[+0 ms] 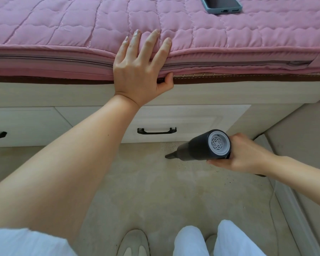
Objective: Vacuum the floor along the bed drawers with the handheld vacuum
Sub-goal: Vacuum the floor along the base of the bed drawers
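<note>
Item: my right hand [246,154], at 4 o'clock, fingers wrapped round the grip of the vacuum [205,147]; dark body, pale vented rear cap facing me, nozzle [171,155] pointing toward 9 o'clock, tip at or just above the floor [155,191] — contact I cannot tell. Item: dark specks [169,145] on the floor near the nozzle, along the foot of the drawer [192,119], which stands at centre with a black handle [157,131]. Item: second drawer [26,124] at 9 o'clock, its handle partly showing. Item: my left hand [139,71], at 12 o'clock, fingers spread flat over the pink mattress [63,34] edge, thumb tucked under it. Item: phone [222,4] on the mattress at 1 o'clock. Item: my white trousers [220,241] and a pale shoe [133,242] at 6 o'clock.
</note>
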The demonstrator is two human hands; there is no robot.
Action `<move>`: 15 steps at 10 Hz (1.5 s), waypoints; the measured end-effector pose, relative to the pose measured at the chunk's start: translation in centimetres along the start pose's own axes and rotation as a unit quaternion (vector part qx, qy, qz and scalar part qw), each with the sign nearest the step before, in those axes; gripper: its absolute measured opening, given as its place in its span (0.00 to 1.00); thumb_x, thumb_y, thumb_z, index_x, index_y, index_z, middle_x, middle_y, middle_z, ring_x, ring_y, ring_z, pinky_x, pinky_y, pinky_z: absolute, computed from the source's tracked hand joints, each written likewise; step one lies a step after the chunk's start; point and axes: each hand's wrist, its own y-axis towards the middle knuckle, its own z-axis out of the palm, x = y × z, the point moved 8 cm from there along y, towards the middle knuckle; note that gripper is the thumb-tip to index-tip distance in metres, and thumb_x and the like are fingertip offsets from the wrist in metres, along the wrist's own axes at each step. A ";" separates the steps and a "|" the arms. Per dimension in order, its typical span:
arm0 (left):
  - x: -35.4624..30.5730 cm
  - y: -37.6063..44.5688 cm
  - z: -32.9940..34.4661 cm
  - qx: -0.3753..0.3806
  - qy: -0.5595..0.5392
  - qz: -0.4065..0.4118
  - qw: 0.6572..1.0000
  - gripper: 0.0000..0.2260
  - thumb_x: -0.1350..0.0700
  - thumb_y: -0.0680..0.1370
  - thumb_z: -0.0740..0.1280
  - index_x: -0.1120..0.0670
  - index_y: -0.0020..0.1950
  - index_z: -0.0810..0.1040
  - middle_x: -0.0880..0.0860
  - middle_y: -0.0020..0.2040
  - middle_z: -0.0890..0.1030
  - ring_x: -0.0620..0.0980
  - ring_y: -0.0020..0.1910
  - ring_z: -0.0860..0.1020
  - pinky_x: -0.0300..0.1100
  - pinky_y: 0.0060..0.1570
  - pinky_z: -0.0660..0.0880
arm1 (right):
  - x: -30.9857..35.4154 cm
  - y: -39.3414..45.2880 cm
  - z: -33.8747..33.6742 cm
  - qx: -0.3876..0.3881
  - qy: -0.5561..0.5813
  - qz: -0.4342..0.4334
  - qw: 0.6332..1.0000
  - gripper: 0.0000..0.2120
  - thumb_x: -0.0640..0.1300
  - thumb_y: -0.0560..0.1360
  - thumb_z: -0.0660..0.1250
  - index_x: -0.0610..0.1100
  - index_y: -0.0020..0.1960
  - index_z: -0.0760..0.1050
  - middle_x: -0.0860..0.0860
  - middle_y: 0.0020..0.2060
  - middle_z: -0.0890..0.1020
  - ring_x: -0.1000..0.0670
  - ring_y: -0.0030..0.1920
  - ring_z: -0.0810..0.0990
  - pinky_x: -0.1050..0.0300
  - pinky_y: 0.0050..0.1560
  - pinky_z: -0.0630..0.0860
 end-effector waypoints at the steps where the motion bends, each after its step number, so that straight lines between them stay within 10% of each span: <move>1: 0.0 0.0 0.0 -0.002 -0.001 0.000 1.000 0.24 0.41 0.77 0.61 0.51 0.67 0.81 0.56 0.64 0.81 0.65 0.61 0.80 0.59 0.61 0.77 | 0.0 -0.6 0.0 0.013 0.019 -0.005 1.000 0.17 0.50 0.67 0.75 0.63 0.35 0.67 0.72 0.31 0.76 0.66 0.34 0.76 0.72 0.34 0.68; 2: 0.0 -0.1 0.0 -0.001 -0.001 -0.003 1.000 0.24 0.42 0.77 0.61 0.52 0.67 0.81 0.56 0.64 0.81 0.65 0.61 0.80 0.59 0.61 0.77 | -0.5 -1.1 0.3 0.024 0.030 -0.001 0.999 0.10 0.60 0.64 0.71 0.65 0.39 0.70 0.66 0.34 0.79 0.60 0.37 0.79 0.61 0.38 0.75; 5: 0.0 -0.1 0.0 -0.001 -0.001 -0.002 1.000 0.24 0.42 0.77 0.61 0.51 0.67 0.81 0.56 0.65 0.81 0.65 0.61 0.80 0.59 0.61 0.77 | 0.1 0.0 0.4 -0.003 -0.030 0.020 0.999 0.17 0.55 0.68 0.73 0.65 0.35 0.64 0.67 0.26 0.74 0.62 0.30 0.73 0.73 0.32 0.67; 11: 0.0 0.0 -0.1 -0.006 -0.002 -0.002 1.000 0.24 0.42 0.77 0.61 0.51 0.66 0.81 0.56 0.64 0.81 0.65 0.61 0.80 0.58 0.61 0.77 | -0.4 0.6 2.3 -0.055 -0.088 0.029 0.994 0.23 0.60 0.67 0.70 0.57 0.61 0.72 0.57 0.45 0.83 0.49 0.45 0.81 0.58 0.38 0.75; 15: 0.0 -0.1 -0.1 -0.008 -0.002 -0.002 1.000 0.23 0.42 0.77 0.61 0.51 0.66 0.81 0.56 0.64 0.81 0.64 0.62 0.80 0.58 0.62 0.77 | 0.3 0.8 3.1 -0.014 -0.113 0.013 0.993 0.20 0.59 0.69 0.68 0.53 0.56 0.72 0.56 0.47 0.82 0.48 0.46 0.80 0.57 0.37 0.71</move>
